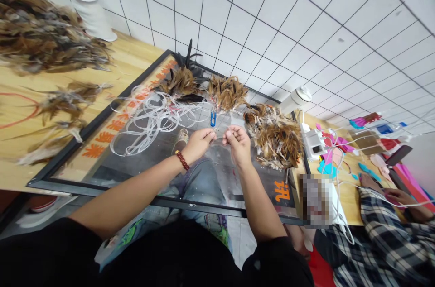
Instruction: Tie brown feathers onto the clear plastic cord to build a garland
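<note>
- A thin pale strand (219, 131), barely visible, is apparently spanning frame centre; it's probably feeling light, limp and slippery, favouring fingertip holds near its ends.
- Your left hand (200, 143) and right hand (239, 144) are pinching it.
- A feather bundle (227, 91) is lying above centre.

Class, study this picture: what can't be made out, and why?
All in the head view:
- What, if anything, the left hand and right hand pinch: too fine and small.
- The full extent of the feather pile: cut off by the left edge.
- The rest of the red cord: cut off by the left edge.
- The foot of the white bottle: hidden behind the rightmost feather bundle.
</note>
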Demonstrator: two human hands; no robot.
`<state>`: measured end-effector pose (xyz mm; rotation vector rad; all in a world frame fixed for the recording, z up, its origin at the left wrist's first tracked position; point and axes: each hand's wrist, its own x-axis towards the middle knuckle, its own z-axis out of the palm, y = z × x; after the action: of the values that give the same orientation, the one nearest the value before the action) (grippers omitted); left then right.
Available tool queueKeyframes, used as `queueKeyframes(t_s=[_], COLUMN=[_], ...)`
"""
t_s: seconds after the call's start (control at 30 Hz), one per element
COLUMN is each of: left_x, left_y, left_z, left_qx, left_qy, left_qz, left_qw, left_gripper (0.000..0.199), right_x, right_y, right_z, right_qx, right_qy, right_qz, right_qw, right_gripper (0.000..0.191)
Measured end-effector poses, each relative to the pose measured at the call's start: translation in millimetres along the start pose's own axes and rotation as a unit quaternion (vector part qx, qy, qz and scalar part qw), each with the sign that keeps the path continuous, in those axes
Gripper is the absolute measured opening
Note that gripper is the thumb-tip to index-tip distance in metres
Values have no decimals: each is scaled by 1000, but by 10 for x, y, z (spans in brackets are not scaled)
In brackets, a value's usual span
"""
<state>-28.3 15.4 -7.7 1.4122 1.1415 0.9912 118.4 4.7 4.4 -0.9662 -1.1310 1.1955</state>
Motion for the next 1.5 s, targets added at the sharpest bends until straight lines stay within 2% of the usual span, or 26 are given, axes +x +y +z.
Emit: queueKeyframes(t_s=[0.1,0.17,0.27,0.33,0.43,0.53,0.6,0.67,0.77,0.87,0.9,0.97,1.03,1.1,1.2,1.27,1.37,1.43,1.5], left_x=[0,-21,-57,-74,-98,-128,-142,-139,-99,-37,-20,0,-2,-22,-63,-90,-119,-122,-107], left_y=[36,60,83,98,133,163,165,158,142,116,103,73,49,45,84,126,177,197,209], left_z=[-41,-49,-39,-32,-35,-33,-19,1,19,-4,-19,-52,-80,-95,-97,-88,-60,-40,-27], left_qx=[117,179,197,159,34,-109,-182,-232,-258,-200,-154,-27,105,176,143,81,-24,-90,-151], left_qy=[-6,-52,-137,-200,-298,-345,-343,-314,-197,-47,-15,14,-4,-67,-175,-202,-177,-143,-104], left_qz=[16,47,86,77,7,-70,-107,-124,-109,-82,-69,-20,52,115,142,115,32,-14,-21], left_qw=[993,981,967,964,954,929,915,912,940,975,986,999,993,975,964,969,983,985,983], left_gripper=[27,26,25,24,26,31,33,35,34,29,27,25,25,24,23,26,36,39,35], right_x=[-33,-50,-52,-36,1,36,58,79,94,60,37,-14,-52,-58,-11,33,77,85,80], right_y=[-65,-90,-92,-91,-94,-53,14,89,145,91,54,-27,-95,-133,-121,-78,3,48,73], right_z=[-25,-44,-80,-104,-119,-104,-98,-109,-142,-125,-101,-40,5,4,-62,-97,-84,-53,-34], right_qx=[-76,-134,-173,-178,-189,-190,-173,-160,-185,-261,-287,-321,-334,-330,-278,-219,-149,-125,-112], right_qy=[-79,-121,-136,-134,-115,-114,-115,-101,-62,-22,-24,-63,-114,-131,-88,-52,-33,-22,10], right_qz=[-21,-50,-85,-88,-97,-81,-42,-2,13,-47,-77,-134,-171,-174,-118,-48,46,67,61], right_qw=[994,982,972,971,970,972,977,982,981,964,955,935,920,918,949,973,987,990,992], right_gripper=[18,18,19,18,13,8,12,17,22,20,20,18,18,18,18,23,33,37,38])
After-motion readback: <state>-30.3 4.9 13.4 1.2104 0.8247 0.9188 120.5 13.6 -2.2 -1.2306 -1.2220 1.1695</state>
